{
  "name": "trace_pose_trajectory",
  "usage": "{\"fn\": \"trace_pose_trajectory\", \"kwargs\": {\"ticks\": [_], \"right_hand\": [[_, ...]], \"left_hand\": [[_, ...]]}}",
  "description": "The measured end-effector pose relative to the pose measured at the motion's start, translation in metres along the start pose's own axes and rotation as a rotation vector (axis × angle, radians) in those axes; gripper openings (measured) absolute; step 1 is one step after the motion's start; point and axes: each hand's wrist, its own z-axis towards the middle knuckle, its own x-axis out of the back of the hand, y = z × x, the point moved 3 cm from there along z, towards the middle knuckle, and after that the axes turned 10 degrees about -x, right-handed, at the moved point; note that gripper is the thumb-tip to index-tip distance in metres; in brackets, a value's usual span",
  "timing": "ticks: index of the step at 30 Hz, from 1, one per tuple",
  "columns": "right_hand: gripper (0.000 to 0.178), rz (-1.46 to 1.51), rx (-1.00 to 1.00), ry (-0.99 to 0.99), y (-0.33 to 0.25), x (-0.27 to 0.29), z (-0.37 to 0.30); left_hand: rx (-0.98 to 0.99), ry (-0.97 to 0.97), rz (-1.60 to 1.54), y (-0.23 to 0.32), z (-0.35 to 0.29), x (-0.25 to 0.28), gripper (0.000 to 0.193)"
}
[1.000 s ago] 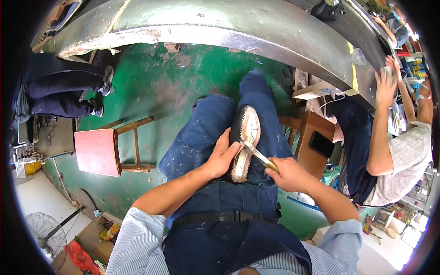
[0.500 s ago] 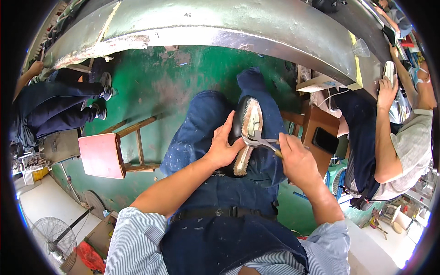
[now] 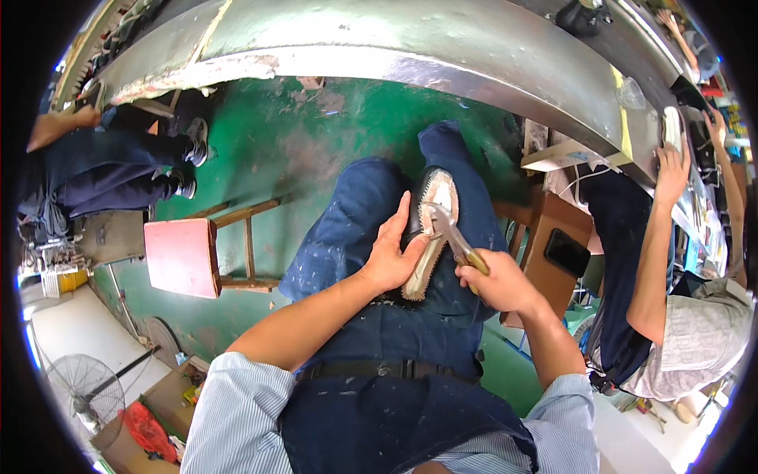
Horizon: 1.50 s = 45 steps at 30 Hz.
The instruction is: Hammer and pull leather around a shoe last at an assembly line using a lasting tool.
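Observation:
A black shoe upper (image 3: 416,217) lies across my lap, bottom side up. Its pale underside (image 3: 421,276) shows, with a jagged, pleated edge all round. My left hand (image 3: 387,257) holds the shoe from the left, fingers stretched along its side and thumb at the edge of the underside. In my right hand (image 3: 501,284) is a pair of lasting pincers (image 3: 453,235), gripped by the handles. Their metal jaws meet the underside near its middle; whether they pinch anything there is too small to tell.
Ahead runs a metal-edged bench (image 3: 339,67). A pink-topped stool (image 3: 181,257) stands left, a brown stool with a black phone (image 3: 565,251) right. Co-workers sit either side; the right one's hand (image 3: 671,170) touches another shoe (image 3: 672,126). A fan (image 3: 83,387) is lower left.
The pincers have swung from lying across the shoe to pointing up along it, their jaws now farther toward its far end. My right hand has turned and dropped lower. My left hand stays on the shoe.

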Motion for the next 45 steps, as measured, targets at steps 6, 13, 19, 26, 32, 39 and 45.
{"fn": "trace_pose_trajectory", "kwargs": {"ticks": [6, 13, 19, 26, 32, 39, 45], "right_hand": [[0.026, 0.291, 0.107, -0.090, 0.005, 0.001, 0.002], [0.029, 0.889, 0.140, -0.280, 0.037, -0.033, 0.030], [0.035, 0.306, 0.126, -0.003, 0.008, 0.026, -0.009], [0.035, -0.460, 0.334, 0.392, -0.044, 0.033, 0.013], [0.042, -0.188, 0.217, 0.264, -0.038, 0.032, 0.017], [0.037, -0.554, 0.480, 0.467, -0.013, 0.000, 0.004], [0.038, -0.479, 0.507, 0.558, -0.008, -0.012, -0.012]], "left_hand": [[-0.184, 0.036, 0.106, 0.006, -0.005, -0.007, 0.075], [-0.140, -0.148, 0.354, 0.029, 0.010, 0.001, 0.058], [-0.061, -0.199, 0.451, 0.035, 0.011, 0.005, 0.054], [-0.027, -0.276, 0.474, 0.039, 0.012, 0.001, 0.053], [0.007, -0.326, 0.498, 0.042, 0.011, 0.005, 0.057], [0.035, -0.119, 0.281, 0.021, 0.009, -0.006, 0.084], [0.083, -0.133, 0.279, 0.010, 0.010, -0.008, 0.090]]}}
